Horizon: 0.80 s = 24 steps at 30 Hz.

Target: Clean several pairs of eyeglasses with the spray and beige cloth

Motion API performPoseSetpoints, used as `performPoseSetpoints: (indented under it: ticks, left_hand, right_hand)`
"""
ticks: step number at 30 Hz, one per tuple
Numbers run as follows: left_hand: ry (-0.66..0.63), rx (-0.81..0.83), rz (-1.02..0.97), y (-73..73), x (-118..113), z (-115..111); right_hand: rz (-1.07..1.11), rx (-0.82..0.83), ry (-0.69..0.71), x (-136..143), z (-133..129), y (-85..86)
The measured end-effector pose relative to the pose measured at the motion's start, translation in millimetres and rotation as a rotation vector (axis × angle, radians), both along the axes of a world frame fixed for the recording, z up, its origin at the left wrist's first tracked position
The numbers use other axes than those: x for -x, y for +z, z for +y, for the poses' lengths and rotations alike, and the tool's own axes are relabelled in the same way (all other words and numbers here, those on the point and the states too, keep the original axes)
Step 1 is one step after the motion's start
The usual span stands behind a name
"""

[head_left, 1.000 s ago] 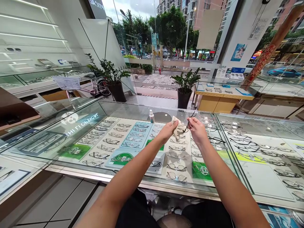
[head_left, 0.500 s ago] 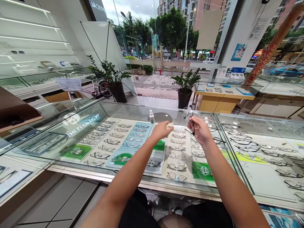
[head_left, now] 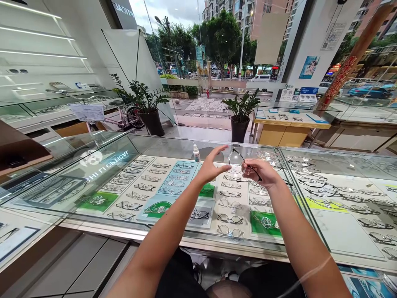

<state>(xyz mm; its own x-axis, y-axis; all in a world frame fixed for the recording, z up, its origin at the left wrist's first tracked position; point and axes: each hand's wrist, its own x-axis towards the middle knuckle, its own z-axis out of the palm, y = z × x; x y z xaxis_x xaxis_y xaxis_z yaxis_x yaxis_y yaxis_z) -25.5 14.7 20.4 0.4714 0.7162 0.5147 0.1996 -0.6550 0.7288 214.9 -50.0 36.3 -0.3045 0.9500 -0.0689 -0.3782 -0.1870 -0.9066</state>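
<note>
Over the glass display case (head_left: 186,235), my right hand (head_left: 260,171) is closed on a pair of dark-framed eyeglasses (head_left: 238,153). The lenses point away to the left, and one temple crosses my fingers. My left hand (head_left: 211,167) is just left of the eyeglasses, thumb and forefinger spread wide around the near lens side. Whether its fingertips touch the frame cannot be made out. A small white spray bottle (head_left: 196,153) stands on the glass beyond my left hand, beside a round grey shape (head_left: 217,154).
Inside the case lie rows of eyeglasses (head_left: 230,218), green cards (head_left: 266,222) and a light blue board (head_left: 176,178). Potted plants (head_left: 240,120) stand behind the counter near the window. A bicycle (head_left: 124,118) is at the left back, a wooden display table (head_left: 279,132) at the right.
My right hand has lowered and turned the eyeglasses toward the left. My left hand has opened from a pinch on a small pale thing, which no longer shows.
</note>
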Motion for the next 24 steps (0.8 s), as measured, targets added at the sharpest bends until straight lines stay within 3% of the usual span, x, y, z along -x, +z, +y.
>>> performPoseSetpoints:
  ticks: [1, 3, 10, 15, 20, 24]
  left_hand:
    - [-0.099, 0.026, -0.066, 1.7, -1, -3]
    - [-0.16, 0.086, -0.075, 3.2, -3, -8]
    - [-0.032, 0.156, -0.177, 7.2, -9, -18]
    - [0.087, 0.231, -0.405, 12.0, -12, -18]
    - [0.252, 0.223, -0.498, 24.3, -12, -23]
    - [0.284, 0.122, -0.462, 54.4, -16, -25]
  right_hand:
    - [-0.03, 0.011, 0.028, 0, 0, -0.5]
    - [-0.073, 0.025, 0.063, 2, -1, -1.3]
    - [-0.143, 0.013, 0.072, 1, -3, 2.7]
    - [-0.181, -0.179, -0.01, -6, -10, 10.3]
    - [-0.366, -0.441, -0.25, 3, -16, 12.9]
    - [-0.5, -0.613, -0.495, 12, -16, 34.3]
